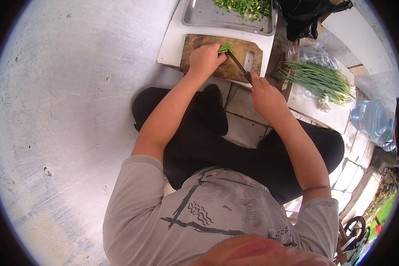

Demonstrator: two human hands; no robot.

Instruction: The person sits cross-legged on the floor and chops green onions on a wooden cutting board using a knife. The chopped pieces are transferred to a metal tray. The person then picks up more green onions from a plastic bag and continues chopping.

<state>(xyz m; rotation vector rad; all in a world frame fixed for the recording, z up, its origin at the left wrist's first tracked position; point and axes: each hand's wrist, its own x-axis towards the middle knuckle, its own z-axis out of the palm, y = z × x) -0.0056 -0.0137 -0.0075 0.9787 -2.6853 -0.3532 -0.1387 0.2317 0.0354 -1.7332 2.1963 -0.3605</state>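
Under my left hand (205, 59) a small bunch of green onion stalks (224, 48) is pinned, its cut ends poking out past my fingers. My right hand (267, 98) grips a kitchen knife (240, 65) by the handle. The dark blade slants up and left, its tip right beside the stalks. Both lie over a worn wooden cutting board (199, 40), which has an oblong handle slot at its right end. Just beyond the board, a metal tray (199, 16) holds a heap of chopped green onion (249, 9).
On a white surface (332, 116) to the right lies a bundle of whole green onions (319, 79) on clear plastic. A black plastic bag (302, 16) sits at the upper right. Large water bottles (372, 118) lie farther right. A pale wall (69, 99) bounds the left side.
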